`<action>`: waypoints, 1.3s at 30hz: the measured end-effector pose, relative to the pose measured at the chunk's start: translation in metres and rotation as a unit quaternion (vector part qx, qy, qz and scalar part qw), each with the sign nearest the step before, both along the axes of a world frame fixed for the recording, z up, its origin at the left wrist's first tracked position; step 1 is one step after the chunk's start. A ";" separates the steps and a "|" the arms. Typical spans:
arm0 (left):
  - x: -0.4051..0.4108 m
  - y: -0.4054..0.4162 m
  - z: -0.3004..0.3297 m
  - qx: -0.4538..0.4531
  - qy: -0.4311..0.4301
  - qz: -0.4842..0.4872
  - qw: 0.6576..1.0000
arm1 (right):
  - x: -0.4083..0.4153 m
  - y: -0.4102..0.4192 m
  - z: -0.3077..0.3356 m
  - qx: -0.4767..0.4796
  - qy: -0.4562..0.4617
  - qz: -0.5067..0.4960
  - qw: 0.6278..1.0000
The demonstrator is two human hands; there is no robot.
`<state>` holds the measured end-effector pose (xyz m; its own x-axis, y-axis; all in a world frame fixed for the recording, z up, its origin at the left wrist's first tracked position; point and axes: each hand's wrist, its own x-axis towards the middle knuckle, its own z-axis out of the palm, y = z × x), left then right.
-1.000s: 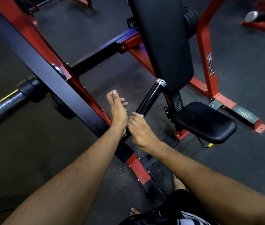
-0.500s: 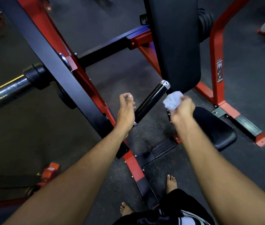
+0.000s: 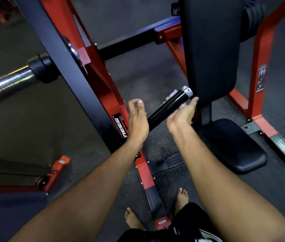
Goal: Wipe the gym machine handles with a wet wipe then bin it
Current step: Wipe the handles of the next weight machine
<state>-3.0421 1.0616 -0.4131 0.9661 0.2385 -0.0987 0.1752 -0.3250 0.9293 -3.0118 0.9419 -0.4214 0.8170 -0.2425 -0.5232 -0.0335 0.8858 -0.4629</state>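
Handle [image 3: 166, 109]: black bar, centre, slanting up toward far right, chrome-capped.
Right hand [image 3: 181, 116]: cupped round handle's far end, wipe [image 3: 172, 93] peeking behind.
Left hand [image 3: 137, 119]: loosely curled, empty, beside handle's near end.
Progress: wiping under way; binning left, no bin visible.
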 end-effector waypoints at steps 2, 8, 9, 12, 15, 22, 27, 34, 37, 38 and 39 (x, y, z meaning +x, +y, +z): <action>0.002 -0.002 -0.001 0.008 -0.010 0.029 0.999 | -0.007 0.008 -0.006 -0.025 0.015 0.027 0.999; 0.000 0.001 0.002 -0.021 -0.006 0.034 0.999 | -0.045 0.045 -0.013 -0.012 0.056 0.124 0.991; -0.002 0.002 0.003 -0.021 -0.007 0.035 0.999 | -0.051 0.052 -0.013 -0.007 0.061 0.133 0.989; -0.011 0.002 0.004 -0.010 -0.007 0.033 0.999 | -0.064 0.065 -0.012 0.019 0.068 0.132 0.989; -0.022 0.006 0.005 -0.001 0.003 0.031 1.000 | -0.069 0.065 -0.009 0.019 0.064 0.134 0.989; -0.045 0.004 0.010 0.002 0.004 -0.005 1.000 | -0.094 0.050 -0.004 -0.172 0.039 0.209 0.962; -0.075 0.009 0.021 0.013 0.002 -0.072 0.997 | -0.121 0.026 0.008 -0.260 0.013 0.226 0.939; -0.140 0.062 0.045 -0.095 0.003 -0.143 0.985 | -0.176 0.069 0.062 -0.399 -0.066 0.212 0.889; -0.168 0.112 0.067 -0.124 -0.032 -0.125 0.984 | -0.199 0.111 0.087 -0.479 -0.106 0.206 0.847; -0.175 0.127 0.075 -0.132 -0.048 -0.115 0.983 | -0.204 0.124 0.096 -0.494 -0.125 0.212 0.834; -0.185 0.147 0.083 -0.148 -0.061 -0.105 0.982 | -0.210 0.141 0.104 -0.508 -0.143 0.221 0.820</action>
<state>-3.2271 1.2085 -0.3304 0.9998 0.0104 -0.0149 0.0154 -0.0552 0.9984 -3.2214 1.0831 -0.3174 0.9966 -0.0820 -0.0059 -0.0085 -0.0312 -0.9995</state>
